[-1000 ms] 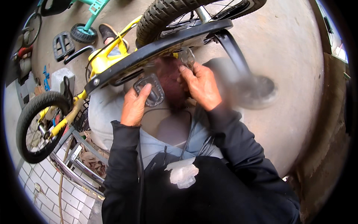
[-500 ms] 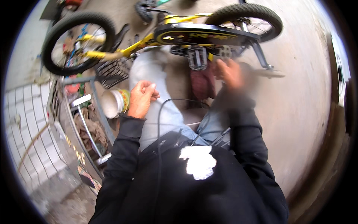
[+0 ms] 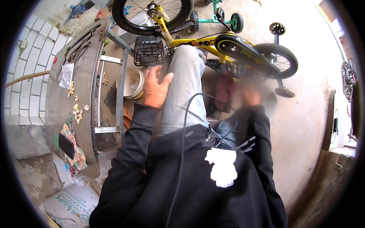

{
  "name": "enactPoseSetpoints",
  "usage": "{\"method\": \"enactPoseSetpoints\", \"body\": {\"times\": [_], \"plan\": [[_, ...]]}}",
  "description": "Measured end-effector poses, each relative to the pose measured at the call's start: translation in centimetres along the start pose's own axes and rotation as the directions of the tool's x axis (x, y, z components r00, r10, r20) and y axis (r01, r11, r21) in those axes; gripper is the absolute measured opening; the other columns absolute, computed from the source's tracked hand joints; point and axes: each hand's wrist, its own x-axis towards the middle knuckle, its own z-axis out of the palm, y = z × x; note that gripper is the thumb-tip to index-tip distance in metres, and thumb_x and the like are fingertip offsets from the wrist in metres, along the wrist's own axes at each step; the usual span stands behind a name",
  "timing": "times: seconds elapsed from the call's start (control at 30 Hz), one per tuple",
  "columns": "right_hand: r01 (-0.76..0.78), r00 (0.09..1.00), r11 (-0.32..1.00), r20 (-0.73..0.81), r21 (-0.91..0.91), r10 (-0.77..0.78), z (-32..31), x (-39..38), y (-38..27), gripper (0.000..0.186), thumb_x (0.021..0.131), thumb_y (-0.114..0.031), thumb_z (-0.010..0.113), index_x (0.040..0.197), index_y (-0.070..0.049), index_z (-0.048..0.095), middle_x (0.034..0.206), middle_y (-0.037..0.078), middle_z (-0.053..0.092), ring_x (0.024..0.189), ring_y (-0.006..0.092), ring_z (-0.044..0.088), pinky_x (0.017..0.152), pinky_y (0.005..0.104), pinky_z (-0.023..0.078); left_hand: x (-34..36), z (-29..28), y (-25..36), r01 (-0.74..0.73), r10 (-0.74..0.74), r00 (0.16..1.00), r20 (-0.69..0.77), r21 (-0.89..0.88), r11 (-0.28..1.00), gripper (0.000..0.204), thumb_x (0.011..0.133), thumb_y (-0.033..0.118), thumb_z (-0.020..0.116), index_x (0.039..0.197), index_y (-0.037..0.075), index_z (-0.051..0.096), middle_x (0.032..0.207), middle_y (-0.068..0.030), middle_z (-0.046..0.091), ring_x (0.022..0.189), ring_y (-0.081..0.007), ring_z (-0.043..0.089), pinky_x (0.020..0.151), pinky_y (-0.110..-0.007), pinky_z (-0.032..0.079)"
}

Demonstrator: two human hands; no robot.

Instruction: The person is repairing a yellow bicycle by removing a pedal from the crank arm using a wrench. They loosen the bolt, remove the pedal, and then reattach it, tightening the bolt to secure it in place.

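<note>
A yellow child's bicycle [image 3: 188, 43] lies across the floor in front of me, with a black basket [image 3: 148, 52] by its left wheel [image 3: 152, 7]. My left hand [image 3: 156, 88] is just below the basket, beside my jeans-clad left knee; its fingers are spread and it holds nothing. Smeared by motion, my right hand [image 3: 251, 95] is below the right wheel [image 3: 279, 57], near a pedal [image 3: 238, 69]. Its fingers cannot be made out, nor whether it touches anything. Between my legs hangs a dark red cloth [image 3: 223, 93].
At the left stands a table [image 3: 85, 125] with a black phone [image 3: 66, 145] on a cloth and small pale pieces. A white bucket [image 3: 134, 84] is under its edge. Beyond the bicycle is a green wheeled frame [image 3: 209, 20]. A black cable [image 3: 183, 152] hangs over my front.
The view has shifted, showing more of the table and green frame. My left hand has gone from loosely curled to spread. My right hand, blurred in both frames, is lower relative to the bicycle.
</note>
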Motion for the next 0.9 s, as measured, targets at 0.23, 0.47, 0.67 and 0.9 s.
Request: {"method": "enactPoseSetpoints", "body": {"times": [0.23,0.47,0.67,0.9], "plan": [[-0.33,0.94,0.923,0.016,-0.197,0.34,1.6,-2.9,-5.5,0.027,0.083,-0.026,0.055,0.077,0.0,0.061,0.062,0.008,0.064,0.052,0.0163,0.062,0.05,0.0306,0.049,-0.8,1.0,-0.6,-0.092,0.091,0.996,0.017,0.106,0.99,0.061,0.08,0.033,0.068,0.123,-0.004,0.044,0.122,-0.0219,0.046,0.115,-0.0354,0.046,0.098,-0.04,0.037],[-0.345,0.935,0.866,-0.049,-0.362,0.352,1.7,-0.1,-1.8,0.036,0.077,-0.032,0.057,0.084,0.001,0.065,0.077,0.019,0.066,0.075,0.0334,0.064,0.07,0.0398,0.05,4.1,1.7,-1.5,-0.135,0.134,0.991,0.019,0.191,0.972,0.058,0.083,0.034,0.066,0.126,0.0,0.045,0.125,-0.0191,0.045,0.115,-0.0334,0.046,0.098,-0.039,0.037],[-0.253,0.93,0.696,0.03,-0.672,0.367,5.5,3.2,0.9,0.038,0.075,-0.035,0.063,0.094,-0.002,0.066,0.085,0.017,0.067,0.083,0.0373,0.063,0.075,0.0437,0.049,5.2,3.7,-2.9,-0.149,0.14,0.989,0.055,0.257,0.955,0.052,0.085,0.027,0.063,0.127,0.002,0.045,0.126,-0.0189,0.044,0.117,-0.0332,0.043,0.1,-0.04,0.036],[-0.338,0.82,0.639,0.118,-0.691,0.56,8.1,5.7,5.7,0.044,0.074,-0.036,0.064,0.103,-0.004,0.062,0.11,0.02,0.061,0.106,0.035,0.057,0.09,0.0412,0.046,6.9,4.3,-2.5,-0.115,0.096,0.993,0.074,0.319,0.941,0.052,0.081,0.018,0.067,0.125,0.0,0.044,0.125,-0.0195,0.044,0.116,-0.0349,0.045,0.098,-0.042,0.037]]}}
